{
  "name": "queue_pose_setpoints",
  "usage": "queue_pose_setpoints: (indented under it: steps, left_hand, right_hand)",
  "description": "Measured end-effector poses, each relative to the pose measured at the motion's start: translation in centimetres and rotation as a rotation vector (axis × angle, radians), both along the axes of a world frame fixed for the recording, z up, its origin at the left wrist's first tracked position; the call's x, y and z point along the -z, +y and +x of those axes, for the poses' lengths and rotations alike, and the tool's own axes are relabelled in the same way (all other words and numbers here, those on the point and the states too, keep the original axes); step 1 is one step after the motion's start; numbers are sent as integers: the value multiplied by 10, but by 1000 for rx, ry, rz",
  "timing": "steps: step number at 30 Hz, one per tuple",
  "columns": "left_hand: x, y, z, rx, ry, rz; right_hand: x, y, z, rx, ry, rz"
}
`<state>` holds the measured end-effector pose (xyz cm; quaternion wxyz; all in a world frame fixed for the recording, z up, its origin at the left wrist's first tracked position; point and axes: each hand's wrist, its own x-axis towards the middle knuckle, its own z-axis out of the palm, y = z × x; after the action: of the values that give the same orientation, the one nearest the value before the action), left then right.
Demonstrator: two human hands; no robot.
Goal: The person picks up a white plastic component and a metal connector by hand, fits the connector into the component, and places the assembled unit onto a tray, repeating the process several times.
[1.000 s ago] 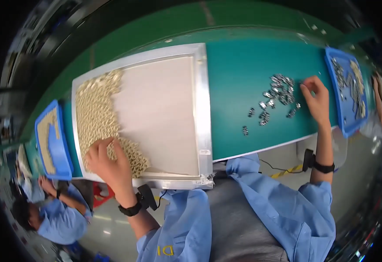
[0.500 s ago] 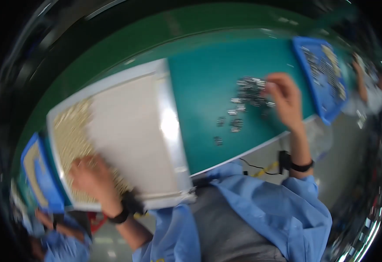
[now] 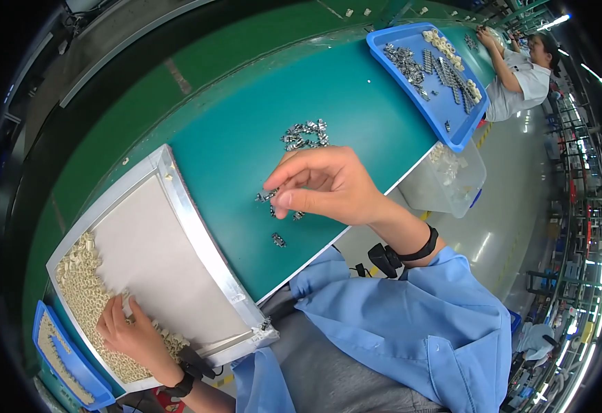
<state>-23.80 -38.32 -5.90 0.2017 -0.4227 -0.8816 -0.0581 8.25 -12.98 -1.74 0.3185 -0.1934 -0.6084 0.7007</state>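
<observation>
My left hand (image 3: 134,342) lies on a spread of small cream-coloured parts (image 3: 80,275), its thumb and fingers apart. These parts fill the left side of a shallow metal-framed tray (image 3: 198,227) with a pale, flat bottom. Over the green table my right hand (image 3: 335,187) is raised, thumb and forefinger bent into a pinch. A small shiny metal part (image 3: 265,197) shows at those fingertips. Beyond the hand sits a loose heap of similar metal parts (image 3: 306,133), partly hidden by it. One metal piece (image 3: 278,239) lies apart, nearer to me.
At the far right, a blue tray (image 3: 445,127) carries metal parts, metal strips and cream pieces. Another blue tray (image 3: 101,385) with cream parts stands at far left. Below the table's right edge is a clear plastic bin (image 3: 445,182). A co-worker (image 3: 532,79) works further along.
My right hand has come away from the metal heap, leftward and nearer to me. My left hand stays among the cream parts. The whole view has turned toward the right.
</observation>
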Motion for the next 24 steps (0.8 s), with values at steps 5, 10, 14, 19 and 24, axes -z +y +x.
queue_pose_setpoints:
  steps: [5,10,14,19,24]
  left_hand:
    - [-4,1,-3,100,-121,19]
    - [-14,8,2,188,-280,105]
    - [-36,19,54,431,-846,441]
    - [-46,7,93,657,-1188,699]
    - [-44,3,104,685,-1271,847]
  right_hand:
    - [0,-13,-14,-41,2,-31]
    - [0,-25,-33,-35,-89,158]
    - [-11,-39,-58,-49,49,577]
    - [-22,-63,-77,-129,170,513]
    - [-26,-71,-76,-177,169,582]
